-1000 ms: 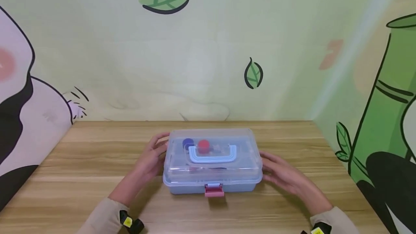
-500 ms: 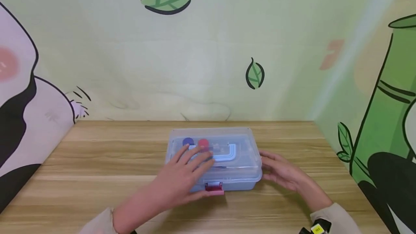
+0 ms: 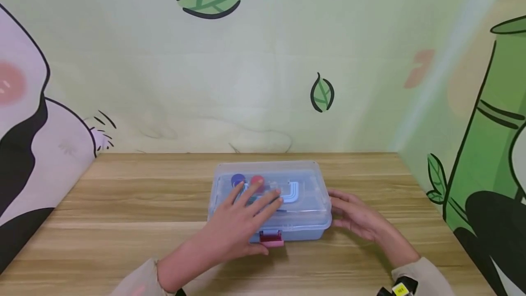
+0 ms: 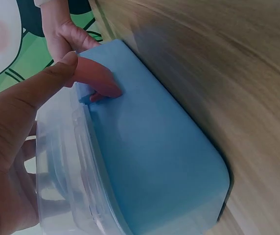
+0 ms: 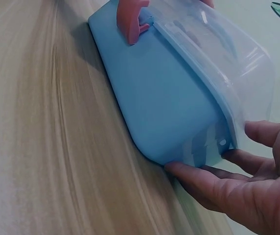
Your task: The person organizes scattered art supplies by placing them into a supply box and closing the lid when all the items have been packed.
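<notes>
A light blue plastic storage box (image 3: 306, 235) with a clear lid (image 3: 308, 170) stands on the wooden table, lid down. Its pink latch (image 3: 271, 240) sticks outward from the front; the left wrist view shows the latch (image 4: 98, 76) with the thumb tip at its edge. My left hand (image 3: 230, 228) lies over the lid's left part with fingers spread, covering part of the blue handle (image 3: 294, 192). Against the box's right end, my right hand (image 3: 357, 216) rests its fingertips; in the right wrist view its fingers (image 5: 194, 178) touch the lower side and rim.
Through the lid show a blue round piece (image 3: 237, 179) and a red round piece (image 3: 257, 180). The wooden table (image 3: 144, 186) reaches back to a wall (image 3: 263, 58) printed with leaves, a panda and bamboo.
My left hand has left the box's left side and come over the lid and front latch, then shifted slightly right. My right hand has stayed at the right end.
</notes>
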The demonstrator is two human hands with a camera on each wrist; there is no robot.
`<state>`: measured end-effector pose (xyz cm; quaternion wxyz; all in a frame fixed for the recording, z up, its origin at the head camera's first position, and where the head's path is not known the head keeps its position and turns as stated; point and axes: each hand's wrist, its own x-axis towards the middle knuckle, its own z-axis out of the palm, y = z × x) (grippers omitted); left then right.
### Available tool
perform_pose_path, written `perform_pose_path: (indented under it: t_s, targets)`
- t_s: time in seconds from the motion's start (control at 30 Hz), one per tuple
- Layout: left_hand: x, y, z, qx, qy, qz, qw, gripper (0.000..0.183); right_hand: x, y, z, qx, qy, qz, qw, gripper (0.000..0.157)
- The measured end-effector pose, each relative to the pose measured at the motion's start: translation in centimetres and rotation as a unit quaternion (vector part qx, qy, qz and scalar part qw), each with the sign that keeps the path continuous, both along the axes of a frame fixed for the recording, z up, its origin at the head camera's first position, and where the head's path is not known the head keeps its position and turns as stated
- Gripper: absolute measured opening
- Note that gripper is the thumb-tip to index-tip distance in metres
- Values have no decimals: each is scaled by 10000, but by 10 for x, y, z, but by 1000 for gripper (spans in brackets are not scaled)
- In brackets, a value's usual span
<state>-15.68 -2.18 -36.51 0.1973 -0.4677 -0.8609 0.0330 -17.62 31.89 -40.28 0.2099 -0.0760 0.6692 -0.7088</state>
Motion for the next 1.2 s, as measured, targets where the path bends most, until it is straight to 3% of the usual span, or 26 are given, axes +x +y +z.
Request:
perform_pose_path:
  t_s: [0.53, 0.73, 0.97, 1.2]
  targets:
    - [-3, -2, -1, 304, 211, -71, 9993, 89, 1, 0, 1, -7, 50, 26, 10000, 66]
    - [-4, 0, -5, 584, 603, -157, 9963, 79, 1, 0, 2, -31, 44, 48, 10000, 66]
    - [-1, 8, -12, 718, 767, 5, 9945, 86, 0, 1, 1, -24, -22, -9, 10000, 66]
    - [2, 11, -14, 942, 690, 79, 9931, 79, 1, 0, -1, 30, -59, -29, 10000, 67]
